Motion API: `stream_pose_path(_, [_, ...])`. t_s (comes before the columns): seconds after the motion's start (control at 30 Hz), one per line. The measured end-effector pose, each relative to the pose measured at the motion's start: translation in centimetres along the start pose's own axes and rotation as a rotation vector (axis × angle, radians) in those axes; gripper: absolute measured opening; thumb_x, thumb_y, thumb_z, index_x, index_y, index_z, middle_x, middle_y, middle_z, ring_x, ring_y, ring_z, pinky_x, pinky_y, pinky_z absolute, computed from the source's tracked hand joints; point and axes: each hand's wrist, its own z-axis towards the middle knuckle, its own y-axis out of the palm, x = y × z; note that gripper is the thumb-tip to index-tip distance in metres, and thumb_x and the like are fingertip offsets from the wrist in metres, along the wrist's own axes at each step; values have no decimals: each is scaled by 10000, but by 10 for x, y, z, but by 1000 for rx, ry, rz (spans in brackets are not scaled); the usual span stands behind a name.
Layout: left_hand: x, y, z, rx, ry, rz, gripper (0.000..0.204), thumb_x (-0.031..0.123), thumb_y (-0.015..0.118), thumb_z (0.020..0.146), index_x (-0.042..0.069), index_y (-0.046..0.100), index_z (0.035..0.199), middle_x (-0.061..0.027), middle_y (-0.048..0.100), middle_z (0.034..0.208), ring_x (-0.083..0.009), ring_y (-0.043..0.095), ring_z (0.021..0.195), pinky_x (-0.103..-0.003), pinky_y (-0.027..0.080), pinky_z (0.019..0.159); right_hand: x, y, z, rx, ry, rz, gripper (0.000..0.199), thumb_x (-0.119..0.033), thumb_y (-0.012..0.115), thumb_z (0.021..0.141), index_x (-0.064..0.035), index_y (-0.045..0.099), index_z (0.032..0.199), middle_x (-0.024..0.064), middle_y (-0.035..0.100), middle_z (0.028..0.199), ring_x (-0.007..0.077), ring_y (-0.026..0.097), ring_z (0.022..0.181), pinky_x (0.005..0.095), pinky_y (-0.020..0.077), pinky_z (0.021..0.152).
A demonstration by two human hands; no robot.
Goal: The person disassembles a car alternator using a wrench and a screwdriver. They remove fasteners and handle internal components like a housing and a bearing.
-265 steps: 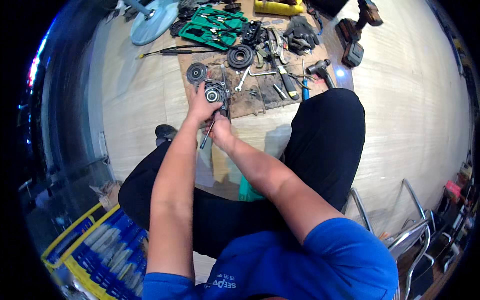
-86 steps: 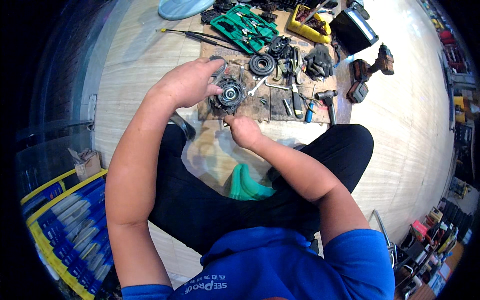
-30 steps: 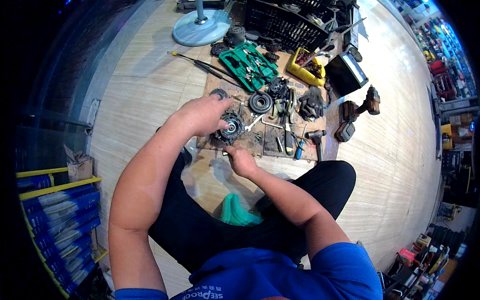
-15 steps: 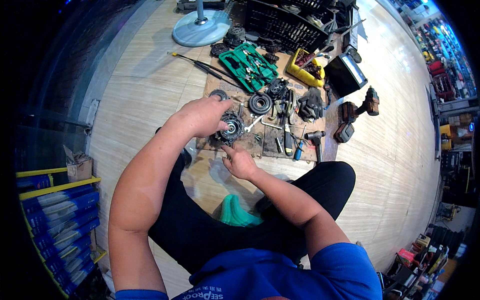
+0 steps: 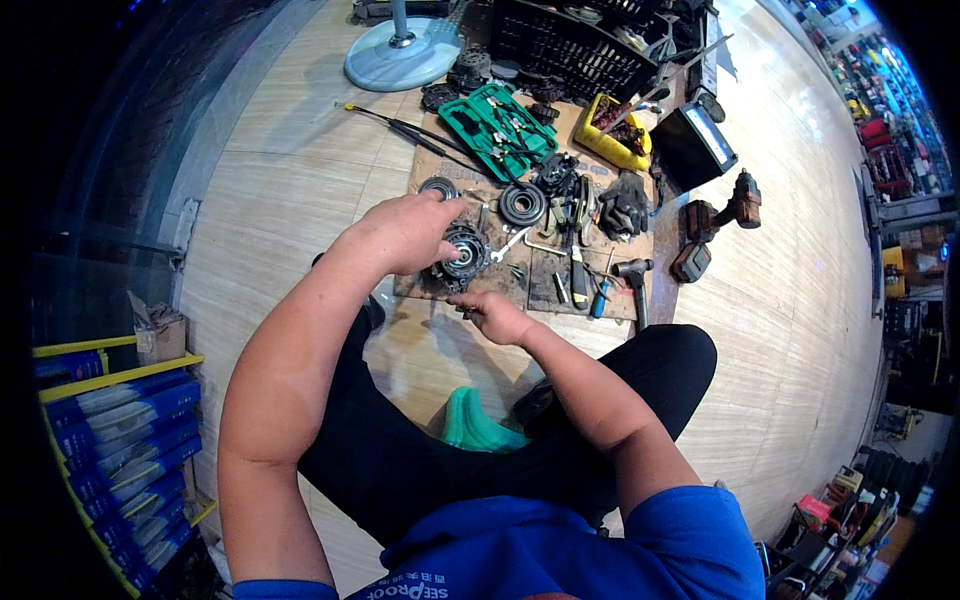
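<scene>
I sit on a wooden floor with a cardboard sheet [image 5: 545, 285] in front of me. My left hand [image 5: 405, 232] grips a round black metal part with a shiny hub [image 5: 462, 253] and holds it against the cardboard. My right hand [image 5: 495, 316] hovers just below that part, fingers pinched on something small that I cannot make out. A second round black disc [image 5: 522, 203] lies to the upper right, and a smaller ring [image 5: 438, 187] lies above my left hand.
Screwdrivers and a wrench [image 5: 578, 272] lie on the cardboard. A green tool case [image 5: 497, 122], a yellow tray [image 5: 617, 140], black gloves [image 5: 627, 205], a cordless drill [image 5: 735, 205], a fan base [image 5: 400, 58] and a black crate [image 5: 580, 45] stand beyond. Blue boxes [image 5: 115, 440] are stacked at left.
Since a second ago the hands have hardly moved. Earlier I held the round part up in both hands; it now rests on the cardboard under my left hand.
</scene>
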Motion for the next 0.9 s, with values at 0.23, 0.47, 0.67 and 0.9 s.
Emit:
stream_pose_path(0.23, [1, 3, 0, -12, -19, -1, 648, 326, 716, 860, 104, 459, 1412, -206, 553, 1326, -363, 580, 1183, -438, 498, 962, 6, 17, 5, 68, 413, 1102, 233, -208, 589, 999, -60, 602, 1178, 52, 665, 905, 120, 637, 781, 273, 512, 689])
stream_pose_path(0.47, [5, -1, -2, -8, -31, -39, 690, 254, 757, 821, 73, 456, 1414, -217, 550, 1318, -385, 559, 1188, -432, 471, 992, -4, 28, 17, 187, 310, 418, 262, -299, 557, 1006, -40, 535, 972, 101, 632, 758, 212, 637, 677, 355, 486, 592])
stream_pose_path(0.67, [5, -2, -4, -10, -31, -36, 675, 272, 746, 830, 81, 459, 1410, -214, 560, 1306, -382, 568, 1178, -439, 483, 972, -24, 20, 9, 183, 167, -226, 132, -96, 521, 912, -34, 571, 1017, 239, 645, 901, 426, 636, 856, 500, 504, 780])
stream_pose_path(0.9, [-3, 8, 0, 20, 6, -6, 642, 318, 719, 857, 90, 465, 1401, -205, 568, 1300, -368, 591, 1159, -450, 507, 933, -17, 21, 6, 137, 119, -286, 281, -90, 530, 886, -69, 604, 1156, 223, 625, 1006, 430, 614, 977, 477, 503, 859])
